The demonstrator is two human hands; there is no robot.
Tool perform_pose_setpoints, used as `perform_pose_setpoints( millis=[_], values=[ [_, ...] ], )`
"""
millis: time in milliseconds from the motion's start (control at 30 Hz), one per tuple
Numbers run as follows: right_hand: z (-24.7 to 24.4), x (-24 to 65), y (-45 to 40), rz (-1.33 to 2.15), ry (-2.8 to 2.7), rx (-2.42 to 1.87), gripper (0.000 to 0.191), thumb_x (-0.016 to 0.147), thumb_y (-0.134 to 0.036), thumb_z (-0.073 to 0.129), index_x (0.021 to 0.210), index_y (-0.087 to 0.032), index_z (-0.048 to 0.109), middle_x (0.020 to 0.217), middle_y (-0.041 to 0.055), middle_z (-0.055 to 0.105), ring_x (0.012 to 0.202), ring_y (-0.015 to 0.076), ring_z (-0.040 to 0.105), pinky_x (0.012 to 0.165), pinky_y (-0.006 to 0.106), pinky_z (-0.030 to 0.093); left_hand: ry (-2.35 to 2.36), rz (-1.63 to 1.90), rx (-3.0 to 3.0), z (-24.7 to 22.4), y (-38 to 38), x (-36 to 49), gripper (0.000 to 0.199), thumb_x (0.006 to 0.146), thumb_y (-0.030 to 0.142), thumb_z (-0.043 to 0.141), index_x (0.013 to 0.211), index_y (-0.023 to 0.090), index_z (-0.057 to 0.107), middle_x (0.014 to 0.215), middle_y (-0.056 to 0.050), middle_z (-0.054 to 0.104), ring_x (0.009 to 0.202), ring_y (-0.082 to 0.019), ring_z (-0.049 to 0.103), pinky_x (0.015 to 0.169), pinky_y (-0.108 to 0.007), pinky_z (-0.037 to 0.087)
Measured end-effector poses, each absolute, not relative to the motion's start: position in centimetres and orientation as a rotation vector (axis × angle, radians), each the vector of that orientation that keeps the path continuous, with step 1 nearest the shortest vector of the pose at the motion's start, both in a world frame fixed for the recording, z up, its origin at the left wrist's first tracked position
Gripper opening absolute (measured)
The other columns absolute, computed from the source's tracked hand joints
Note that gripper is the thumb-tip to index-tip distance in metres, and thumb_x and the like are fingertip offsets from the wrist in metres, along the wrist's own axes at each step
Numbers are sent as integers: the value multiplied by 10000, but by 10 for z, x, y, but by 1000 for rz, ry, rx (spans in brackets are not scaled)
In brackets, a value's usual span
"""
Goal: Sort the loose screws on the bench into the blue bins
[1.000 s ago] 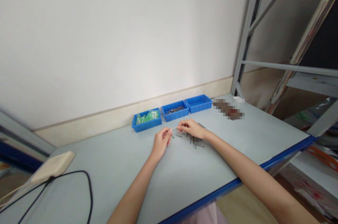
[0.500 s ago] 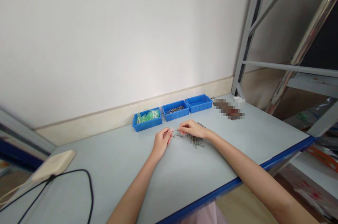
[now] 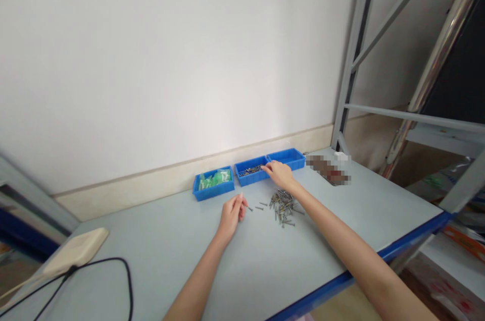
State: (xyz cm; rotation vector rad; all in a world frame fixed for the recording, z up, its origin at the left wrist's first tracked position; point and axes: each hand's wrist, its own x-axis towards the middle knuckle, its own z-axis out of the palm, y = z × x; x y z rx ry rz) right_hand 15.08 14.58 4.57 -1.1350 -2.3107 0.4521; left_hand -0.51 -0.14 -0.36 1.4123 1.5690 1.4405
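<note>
Over the right end of the middle blue bin (image 3: pixel 253 178), which holds many screws, is my right hand (image 3: pixel 279 173), its fingers closed together; whatever is between them is too small to name. My left hand (image 3: pixel 232 215) rests on the table with its thumb and fingers pinched; what they hold cannot be made out. Beside its fingertips lies a loose screw (image 3: pixel 250 208), with another screw (image 3: pixel 259 208) to the right. A pile of screws (image 3: pixel 283 202) is spread on the table below my right wrist.
The left blue bin (image 3: pixel 214 191) holds green and clear packets. The right blue bin (image 3: pixel 290 159) stands beyond my right hand. A blurred brown object (image 3: pixel 329 169) lies at the right. A cream box (image 3: pixel 78 250) and black cable (image 3: pixel 127 270) are at the left.
My right hand has moved from beside my left hand up and away to the middle bin, uncovering the screw pile. My left hand has stayed about in place. The view has tilted slightly upward.
</note>
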Motion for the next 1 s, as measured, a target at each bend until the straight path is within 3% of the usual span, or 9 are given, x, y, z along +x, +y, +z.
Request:
perform_pose_setpoints(
  millis=[100,200,433,633,800,933,1000],
  values=[
    [33,178,144,609,-2604,-816,198,791,-352,579,898,-220,681,943,55,618,900,197,552,769,264,371,1570,1426,1435,-5,0,-5,483,810,577,374,622,154,510,399,45,427,361,-84,388,415,-203,304],
    [19,195,143,641,-2730,-727,200,719,-297,657,904,-234,697,958,49,615,953,206,528,814,275,360,1571,1400,1453,-7,0,-4,485,807,581,375,619,155,513,398,47,428,359,-84,389,413,-201,303],
    [10,187,139,579,-2712,-825,101,716,-269,640,774,-218,705,909,31,652,928,205,543,793,280,343,1568,1373,1487,-7,0,-3,469,814,567,368,628,159,507,394,51,428,352,-85,384,414,-204,298],
    [10,182,126,520,-2704,-786,134,749,-308,615,840,-238,683,1010,33,616,1018,220,495,865,338,292,1580,1332,1519,-7,-2,0,451,826,538,365,621,162,504,394,52,420,357,-88,386,421,-206,301],
    [13,174,117,468,-2643,-742,68,746,-220,616,737,-200,681,901,35,654,951,204,529,835,317,300,1611,1306,1557,-5,-3,0,390,840,493,371,688,162,510,424,52,445,374,-92,407,428,-205,321],
    [21,170,110,660,-2492,-644,107,772,-222,580,776,-192,683,825,15,685,806,165,583,767,268,356,1674,1343,1555,-2,-4,0,307,825,465,429,900,175,496,496,59,505,383,-95,422,417,-199,322],
    [25,169,105,749,-2428,-564,131,785,-250,569,801,-183,680,826,18,689,762,154,590,730,247,379,1664,1321,1574,-1,-5,0,305,819,465,438,853,171,515,497,51,508,391,-93,428,427,-199,328]
  ],
)
